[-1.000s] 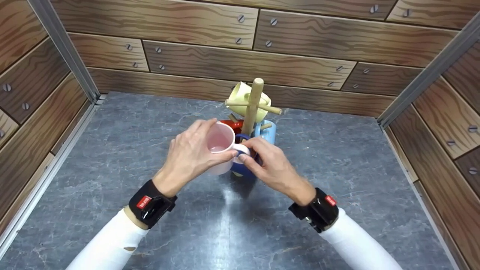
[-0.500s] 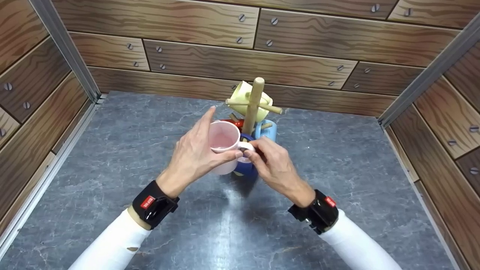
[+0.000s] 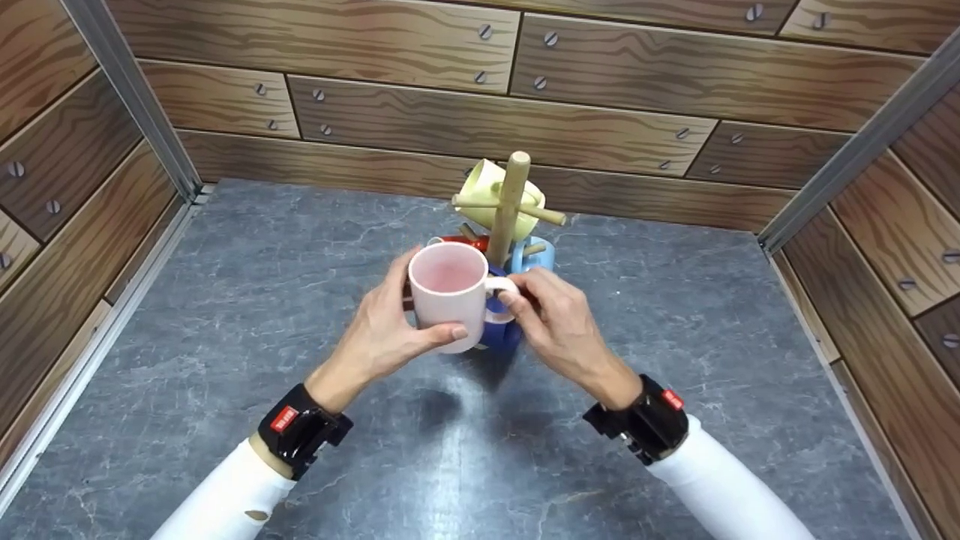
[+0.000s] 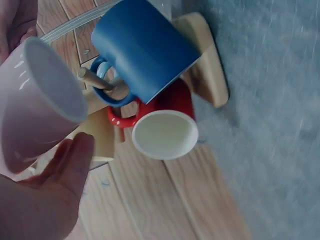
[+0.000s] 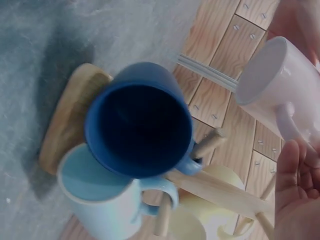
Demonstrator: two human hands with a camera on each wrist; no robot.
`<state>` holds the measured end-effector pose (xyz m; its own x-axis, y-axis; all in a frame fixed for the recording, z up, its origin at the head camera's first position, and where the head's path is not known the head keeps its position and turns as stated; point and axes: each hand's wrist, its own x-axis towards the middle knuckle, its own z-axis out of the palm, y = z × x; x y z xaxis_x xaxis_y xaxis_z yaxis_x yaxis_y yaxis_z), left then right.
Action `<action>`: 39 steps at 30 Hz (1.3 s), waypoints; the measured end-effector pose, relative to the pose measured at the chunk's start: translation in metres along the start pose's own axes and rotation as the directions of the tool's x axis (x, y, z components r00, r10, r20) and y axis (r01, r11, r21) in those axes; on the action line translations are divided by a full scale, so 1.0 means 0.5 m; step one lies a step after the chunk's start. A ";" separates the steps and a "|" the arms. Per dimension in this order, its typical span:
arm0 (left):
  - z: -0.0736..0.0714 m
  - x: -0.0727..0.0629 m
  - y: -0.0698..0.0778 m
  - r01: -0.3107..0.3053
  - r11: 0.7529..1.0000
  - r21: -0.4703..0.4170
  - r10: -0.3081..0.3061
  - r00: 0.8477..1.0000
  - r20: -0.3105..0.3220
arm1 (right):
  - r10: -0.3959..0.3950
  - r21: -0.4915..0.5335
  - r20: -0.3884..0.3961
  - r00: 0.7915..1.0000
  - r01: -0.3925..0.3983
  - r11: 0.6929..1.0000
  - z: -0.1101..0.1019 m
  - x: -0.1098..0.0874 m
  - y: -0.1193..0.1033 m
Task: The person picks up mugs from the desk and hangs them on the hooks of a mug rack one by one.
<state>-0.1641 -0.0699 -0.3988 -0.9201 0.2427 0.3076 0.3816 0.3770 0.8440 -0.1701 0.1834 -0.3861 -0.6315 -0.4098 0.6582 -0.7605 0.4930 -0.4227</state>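
A pale pink mug [image 3: 448,319], mouth up, is held in front of a wooden mug tree [image 3: 510,210]. My left hand [image 3: 379,326] holds its body from the left, thumb across the near side; the fingers behind it are mostly hidden. On the other side, my right hand [image 3: 559,322] pinches the handle between thumb and fingers. Just beyond the pink mug, a dark blue mug [image 5: 135,125] hangs by its handle on a lower peg. A red mug [image 4: 165,132] and a light blue mug [image 5: 107,200] hang close by, and a yellow mug [image 3: 480,191] hangs higher up.
The tree's wooden base [image 4: 210,65] stands on a grey stone-patterned tabletop [image 3: 300,247]. Wood-print panels [image 3: 420,112] enclose the back and both sides, with metal rails [image 3: 135,97] at the corners. Upper pegs [image 3: 547,216] stick out above the hands.
The pink mug has come up and toward me, away from the tree, showing more of its side. My left fingers have lowered along it; my right hand has kept the handle and shifted slightly right.
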 end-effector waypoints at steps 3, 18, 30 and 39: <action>0.006 -0.002 -0.009 0.026 0.992 -0.123 -0.026 1.000 -0.003 | -0.016 -0.030 0.004 1.000 0.016 0.999 -0.008 0.017 -0.006; -0.010 0.026 -0.018 0.018 0.917 -0.399 -0.095 0.980 -0.173 | 0.098 0.073 -0.037 0.995 -0.095 0.993 -0.002 0.069 -0.029; -0.013 0.081 -0.019 0.090 0.886 -0.455 -0.213 0.950 -0.226 | 0.205 0.156 -0.044 0.978 -0.196 0.968 0.038 0.108 -0.031; -0.006 0.100 -0.032 0.195 0.835 -0.514 -0.326 0.928 -0.178 | 0.203 0.112 0.005 0.979 -0.202 0.973 0.050 0.114 -0.013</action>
<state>-0.2166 -0.0665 -0.3957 -0.9944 -0.0569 0.0885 0.0938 -0.0977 0.9908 -0.2047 0.1377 -0.3613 -0.7732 -0.3053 0.5559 -0.6295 0.4762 -0.6140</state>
